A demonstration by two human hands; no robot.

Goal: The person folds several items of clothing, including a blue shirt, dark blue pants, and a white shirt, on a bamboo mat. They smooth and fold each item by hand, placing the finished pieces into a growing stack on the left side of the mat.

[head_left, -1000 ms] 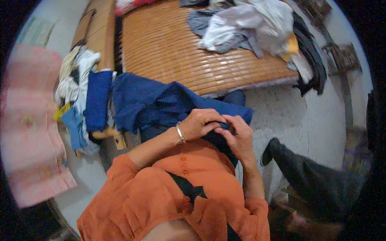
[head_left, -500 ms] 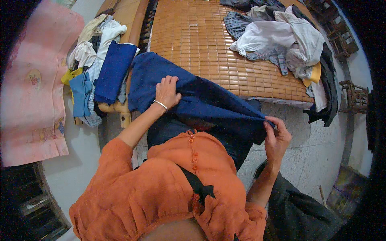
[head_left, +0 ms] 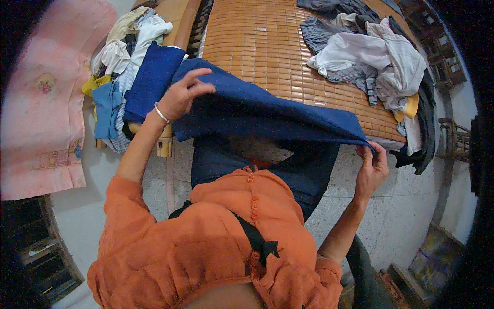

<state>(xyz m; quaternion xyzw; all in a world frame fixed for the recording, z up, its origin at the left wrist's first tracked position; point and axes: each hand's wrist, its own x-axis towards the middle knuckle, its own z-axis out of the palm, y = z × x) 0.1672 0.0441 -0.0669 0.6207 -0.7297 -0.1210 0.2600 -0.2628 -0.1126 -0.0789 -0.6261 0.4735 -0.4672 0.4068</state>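
Note:
A long navy garment (head_left: pixel 272 105), shaped like a trouser leg folded lengthwise, stretches across my lap and over the front edge of the bamboo mat. My right hand (head_left: pixel 371 165) is closed on its right end, pinching the corner between thumb and fingers. Over the garment's left end, my left hand (head_left: pixel 180 95) is raised with its fingers apart and holds nothing. Just left of that hand lies a folded blue cloth (head_left: pixel 154 77) on a pile of clothes. The inside layers of the navy garment are hidden.
The bamboo mat (head_left: pixel 257 46) covers the bed in front of me. A heap of white, striped and dark clothes (head_left: pixel 355 51) lies on its right side. At the left are a pile of light clothes (head_left: pixel 149 31) and a hanging pink cloth (head_left: pixel 46 103).
My left hand has come off the navy garment and moved up and left, its fingers spreading. My right hand has shifted right with the corner, and the garment is drawn straighter.

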